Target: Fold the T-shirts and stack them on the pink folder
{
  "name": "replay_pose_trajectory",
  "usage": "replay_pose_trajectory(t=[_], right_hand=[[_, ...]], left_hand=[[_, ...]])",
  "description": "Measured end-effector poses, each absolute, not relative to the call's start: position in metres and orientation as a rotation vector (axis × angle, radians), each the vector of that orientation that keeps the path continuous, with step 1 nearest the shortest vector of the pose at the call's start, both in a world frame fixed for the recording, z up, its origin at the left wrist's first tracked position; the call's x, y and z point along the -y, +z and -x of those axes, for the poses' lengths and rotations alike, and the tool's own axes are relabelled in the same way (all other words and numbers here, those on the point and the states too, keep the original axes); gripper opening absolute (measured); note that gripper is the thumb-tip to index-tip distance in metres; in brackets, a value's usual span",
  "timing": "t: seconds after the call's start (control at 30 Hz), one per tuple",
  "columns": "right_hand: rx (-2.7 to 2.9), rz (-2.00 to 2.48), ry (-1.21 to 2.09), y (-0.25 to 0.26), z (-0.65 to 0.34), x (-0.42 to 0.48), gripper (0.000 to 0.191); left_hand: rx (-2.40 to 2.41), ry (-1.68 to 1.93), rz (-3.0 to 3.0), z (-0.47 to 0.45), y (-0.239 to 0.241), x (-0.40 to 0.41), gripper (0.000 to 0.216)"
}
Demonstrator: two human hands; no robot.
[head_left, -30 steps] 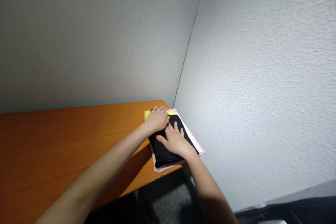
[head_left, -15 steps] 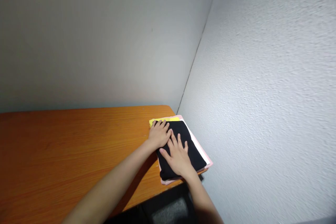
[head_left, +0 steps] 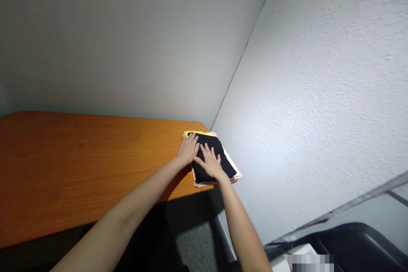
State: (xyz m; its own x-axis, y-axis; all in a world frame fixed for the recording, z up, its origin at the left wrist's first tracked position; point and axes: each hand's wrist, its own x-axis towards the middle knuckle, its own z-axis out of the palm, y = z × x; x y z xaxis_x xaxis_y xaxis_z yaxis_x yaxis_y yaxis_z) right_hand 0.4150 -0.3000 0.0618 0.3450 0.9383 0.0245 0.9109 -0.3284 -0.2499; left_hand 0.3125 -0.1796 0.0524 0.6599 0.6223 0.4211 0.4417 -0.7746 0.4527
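Observation:
A folded black cloth [head_left: 210, 142] lies on top of a flat stack at the right end of the wooden table [head_left: 95, 161]. Beneath it show the edges of a yellow piece [head_left: 199, 132], and of white and pink pieces [head_left: 231, 163], which look like folded cloth too. My left hand [head_left: 188, 149] rests on the stack's left side with its fingers stretched out. My right hand [head_left: 210, 162] lies flat on the middle of the black cloth, fingers spread. Neither hand grips anything.
A grey wall [head_left: 127, 51] stands behind the table, and a white textured wall [head_left: 302, 114] runs along its right. At the lower right are a black chair-like object [head_left: 357, 242] and a white item [head_left: 304, 250]. Grey carpet [head_left: 197, 242] shows below the table edge.
The view has shifted back, so the stack appears smaller and higher, and the floor and black object have come into view. My hands have drawn slightly apart on the black cloth.

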Motion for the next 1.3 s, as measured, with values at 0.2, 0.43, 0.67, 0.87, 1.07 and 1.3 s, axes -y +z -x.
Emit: replay_pose_trajectory(t=[0.2,0.43,0.67,0.87,1.07,1.3], right_hand=[[1.645,2.365,0.218,0.064,-0.416,0.303,0.070],[1.526,2.230,0.095,0.069,-0.407,0.314,0.059],[0.728,2.343,-0.151,0.069,-0.448,0.360,0.058],[0.457,2.428,0.206,0.048,-0.481,0.397,0.064],[0.487,2.467,0.205,0.053,-0.478,0.395,0.056],[0.662,2.417,0.246,0.086,-0.449,0.410,0.055]], left_hand=[[-0.851,0.809,-2.547,-0.270,0.044,0.195,0.051],[-0.758,0.843,-2.582,-0.264,0.066,0.209,0.059],[-0.512,0.807,-2.824,-0.310,0.094,0.242,0.059],[-0.633,0.413,-3.071,-0.328,0.060,0.250,0.062],[-0.608,0.478,-3.072,-0.326,0.041,0.249,0.061],[-0.511,0.345,-3.032,-0.288,0.065,0.262,0.059]])
